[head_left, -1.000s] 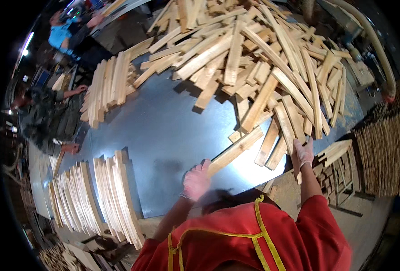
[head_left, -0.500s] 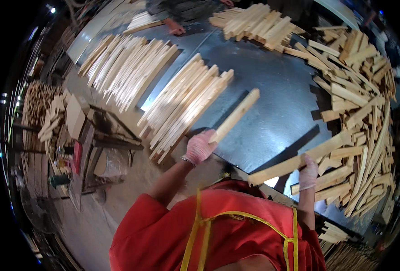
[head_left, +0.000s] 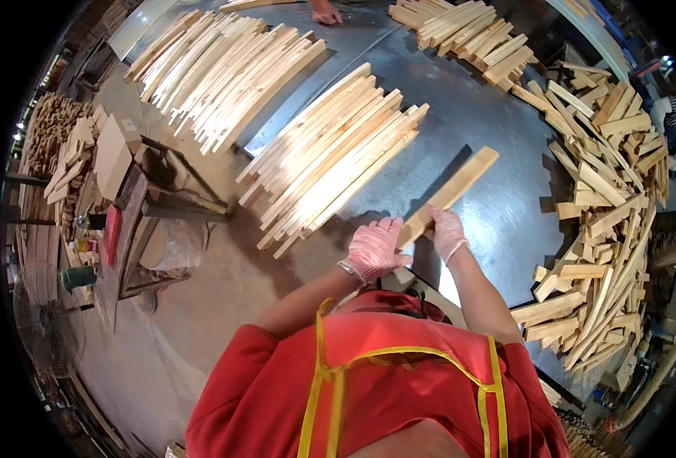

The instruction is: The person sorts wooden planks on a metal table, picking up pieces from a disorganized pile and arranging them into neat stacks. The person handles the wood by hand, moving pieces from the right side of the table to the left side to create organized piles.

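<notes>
A pale wooden strip [head_left: 460, 180] slants up and away over the metal table. My right hand [head_left: 449, 231], in a pinkish-white glove, grips its near part from the right side. At the strip's near end is my gloved left hand [head_left: 374, 248], fingers stretched out and thumb apart, seeming to touch the wood. Left of the strip lies a row of similar wooden strips [head_left: 338, 164], side by side, their near ends reaching past the table edge. The fingertips of my right hand are partly hidden by the strip.
The metal table [head_left: 498, 126] bears a second row of strips [head_left: 227, 80] at the far left and a jumbled wood pile [head_left: 605, 206] at right. More strips [head_left: 468, 34] lie at the back. Another person's hand [head_left: 326, 11] rests at the far edge. A wooden stand [head_left: 136, 217] is at left.
The strip from my left hand is no longer in it; the near row has gained a strip on its right. My right hand has brought its strip leftward from the pile and turned it.
</notes>
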Tool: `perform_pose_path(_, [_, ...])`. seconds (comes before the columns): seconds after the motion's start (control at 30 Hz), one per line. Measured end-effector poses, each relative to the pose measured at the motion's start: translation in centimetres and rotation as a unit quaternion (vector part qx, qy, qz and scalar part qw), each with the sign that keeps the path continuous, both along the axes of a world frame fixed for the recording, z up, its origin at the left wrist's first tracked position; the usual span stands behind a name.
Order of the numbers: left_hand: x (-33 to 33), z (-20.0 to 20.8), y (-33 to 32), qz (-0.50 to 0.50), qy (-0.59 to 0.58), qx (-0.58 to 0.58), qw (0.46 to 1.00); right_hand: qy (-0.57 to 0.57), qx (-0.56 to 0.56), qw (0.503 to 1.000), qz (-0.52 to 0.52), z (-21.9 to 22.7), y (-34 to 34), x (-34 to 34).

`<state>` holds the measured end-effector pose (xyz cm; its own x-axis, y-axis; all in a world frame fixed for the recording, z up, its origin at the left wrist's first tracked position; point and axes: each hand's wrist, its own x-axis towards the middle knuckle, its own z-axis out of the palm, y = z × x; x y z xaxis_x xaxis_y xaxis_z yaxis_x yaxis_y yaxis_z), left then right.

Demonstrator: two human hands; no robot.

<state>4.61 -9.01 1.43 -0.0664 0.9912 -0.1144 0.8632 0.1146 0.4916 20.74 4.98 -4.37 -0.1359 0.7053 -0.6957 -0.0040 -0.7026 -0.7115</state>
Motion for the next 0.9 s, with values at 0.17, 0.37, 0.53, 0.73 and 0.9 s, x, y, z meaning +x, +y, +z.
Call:
perform_pose_path(0.17, [-1.7, -5.1, 1.3, 0.018, 0.055, 0.011, 0.998, 0.063, 0.017, 0.995, 0.077, 2.2, -1.9, 2.5])
perform_pose_path(0.37, [-8.2, -3.8, 1.9, 0.025, 0.21, 0.208, 0.955, 0.012, 0.026, 1.0, -0.008, 3.1, -0.6, 14.3])
perform_pose_path(0.53, [-8.6, -3.4, 0.6, 0.043, 0.266, 0.102, 0.958, 0.063, 0.098, 0.983, -0.146, 4.2, 3.7, 24.7])
perform_pose_path(0.73, [-8.4, -3.1, 1.1, 0.006, 0.347, 0.092, 0.933, -0.032, 0.173, 0.956, -0.236, 8.0, 5.7, 32.5])
perform_pose_path(0.9, [-7.0, -3.2, 1.7, -0.027, 0.345, 0.139, 0.928, -0.002, 0.17, 0.963, -0.209, 6.0, 4.9, 32.1])
